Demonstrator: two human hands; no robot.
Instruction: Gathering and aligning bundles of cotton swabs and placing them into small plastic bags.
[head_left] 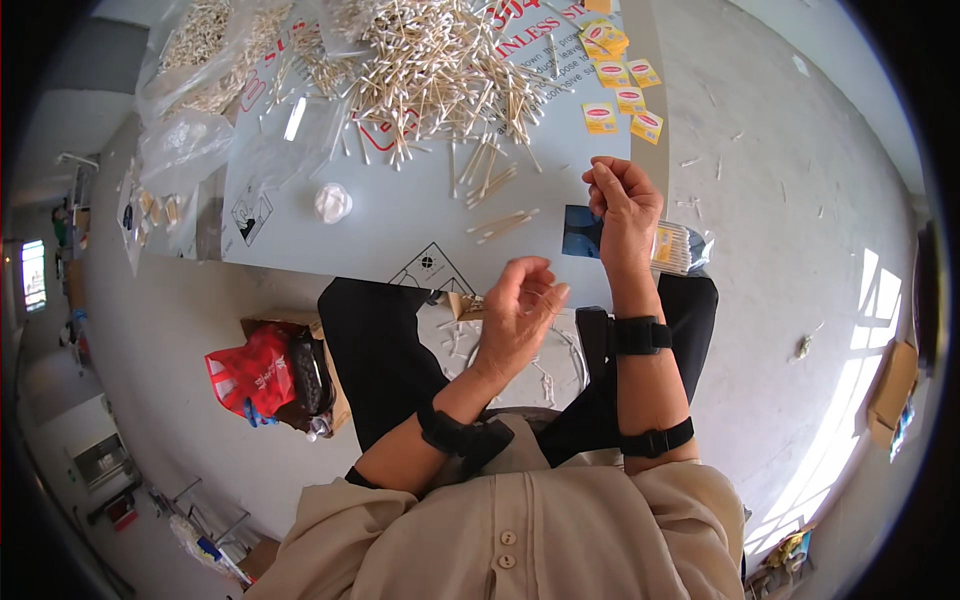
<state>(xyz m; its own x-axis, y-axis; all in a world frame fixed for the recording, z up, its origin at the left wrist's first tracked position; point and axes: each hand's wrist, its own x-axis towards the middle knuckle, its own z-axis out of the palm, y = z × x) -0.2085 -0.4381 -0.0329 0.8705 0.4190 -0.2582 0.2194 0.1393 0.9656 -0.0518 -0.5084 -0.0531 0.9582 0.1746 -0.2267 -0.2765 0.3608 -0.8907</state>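
Observation:
My right hand (628, 205) is over the right part of the sheet-covered table, thumb and forefinger pinched; whatever may be between them is too small to make out. Under its wrist lies a dark blue flat piece (580, 232), and beside it a clear bag of cotton swabs (676, 246) with a yellow label. My left hand (522, 308) hovers at the table's near edge, fingers loosely bent and apart from the thumb, with nothing seen in it. Ahead of it lie a few loose swabs (506, 226). A large heap of cotton swabs (440, 75) covers the far middle.
Several yellow cards (630, 99) are spread along the right edge. At the left stand plastic bags of swabs (190, 100), and a small white round thing (333, 203) sits nearer. A box with a red bag (252, 370) is on the floor to the left. Stray swabs (690, 162) litter the floor.

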